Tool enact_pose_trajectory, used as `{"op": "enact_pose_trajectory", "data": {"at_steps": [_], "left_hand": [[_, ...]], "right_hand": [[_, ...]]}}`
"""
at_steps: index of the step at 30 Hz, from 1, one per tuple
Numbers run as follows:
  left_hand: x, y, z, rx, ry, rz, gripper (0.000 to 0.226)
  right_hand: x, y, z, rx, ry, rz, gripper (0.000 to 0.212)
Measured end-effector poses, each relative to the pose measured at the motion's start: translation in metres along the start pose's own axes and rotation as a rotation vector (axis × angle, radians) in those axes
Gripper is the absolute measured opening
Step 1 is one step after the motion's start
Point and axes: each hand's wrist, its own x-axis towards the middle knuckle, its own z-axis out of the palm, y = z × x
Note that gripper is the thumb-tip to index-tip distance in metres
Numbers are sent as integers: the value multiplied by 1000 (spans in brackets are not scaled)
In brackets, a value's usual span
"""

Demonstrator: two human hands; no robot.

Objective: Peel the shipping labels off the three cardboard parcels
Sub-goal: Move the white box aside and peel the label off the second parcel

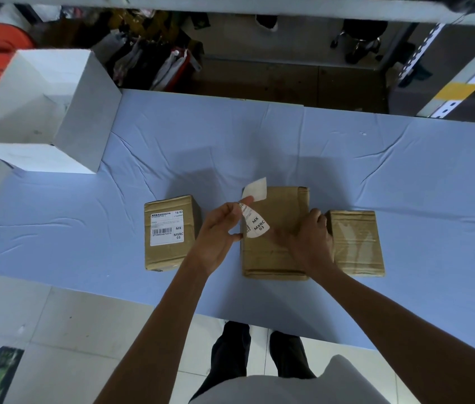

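Three brown cardboard parcels stand in a row on the blue cloth. The left parcel [169,233] carries a white shipping label [167,228] flat on its top. Over the middle parcel [274,252], my left hand [219,231] pinches a curled white label [255,211] that is lifted off the cardboard, printed side partly showing. My right hand [309,237] rests on the middle parcel's right side, fingers pressed down on it. The right parcel [355,243] shows only tape on top, no label.
An open white box [84,118] stands at the back left of the table [259,141]. Shelving uprights rise at the back right. Beyond the far table edge lie bags and clutter on the floor. My legs are at the near edge.
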Motion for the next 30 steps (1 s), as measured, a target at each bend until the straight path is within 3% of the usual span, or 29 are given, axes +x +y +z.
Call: {"op": "enact_pose_trajectory", "data": {"at_steps": [3,5,8,12,15,17,22,24,27,30], "left_hand": [[1,4,-3,2,24,-8,34],[2,4,-5,41,36,1,28],[2,3,-6,46,43,30,25],[2,7,-9,65,34,43,14],[2,7,-9,35,9,38,22],[1,7,-8,21,-10,34,25],[1,7,-10,92,-11,24,25],[1,5,-9,97,-23,18,26],[-1,4,-6,104,-48,11,26],[-3,3,-7,114,-73,18,25]], "right_hand": [[3,4,1,33,39,-43,54],[1,4,0,67,52,-53,45],[-2,1,0,89,30,-32,62],[-7,-8,0,19,83,51,100],[-8,-10,1,41,148,96,115],[-7,-7,0,23,162,71,108],[-7,7,0,2,124,-73,58],[-7,7,1,-6,95,-43,64],[-9,2,4,-99,69,-7,88],[-7,2,6,-140,96,-10,78]]}}
